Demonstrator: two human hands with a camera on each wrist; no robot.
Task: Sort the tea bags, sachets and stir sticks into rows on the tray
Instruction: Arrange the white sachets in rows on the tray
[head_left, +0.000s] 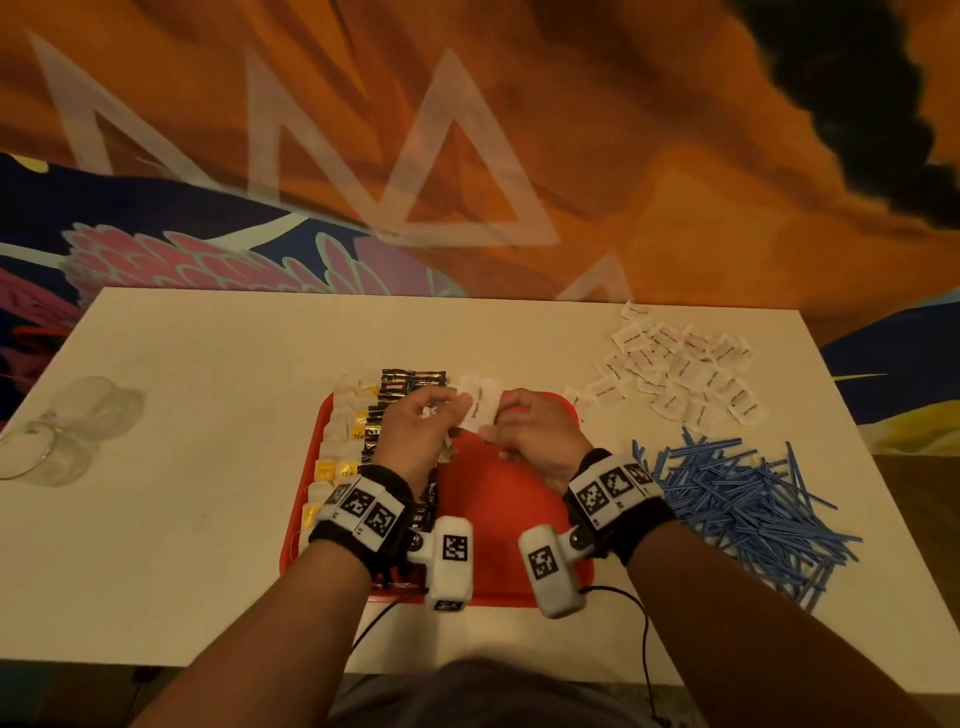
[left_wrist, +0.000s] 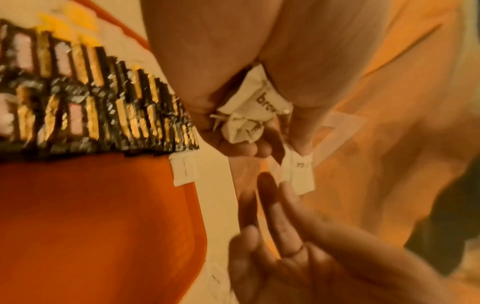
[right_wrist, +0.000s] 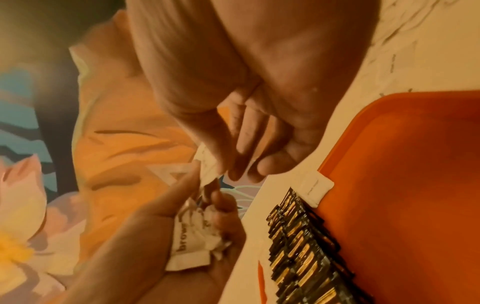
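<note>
Left hand (head_left: 415, 426) is gripping a crumpled wad of white sachets (left_wrist: 249, 115), mostly hiding in the palm. Right hand (head_left: 530, 431) is pinching one sachet (head_left: 480, 410) over the tray (head_left: 498, 499); print partly covered. Black sachets (head_left: 410, 387) are lying in a row behind the left hand; loose pile (head_left: 685, 364) and sticks (head_left: 737, 499) are sitting to the right on the table (head_left: 208, 467).

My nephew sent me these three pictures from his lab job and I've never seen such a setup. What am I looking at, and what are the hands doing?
No machine here: a person wears one camera on the head and one on each wrist. The head view looks down on a red tray on a white table. The left hand grips a bunch of white sachets; the right hand pinches one sachet. Black sachets already lie in a row. Loose white sachets and blue stir sticks wait beside the tray.
</note>
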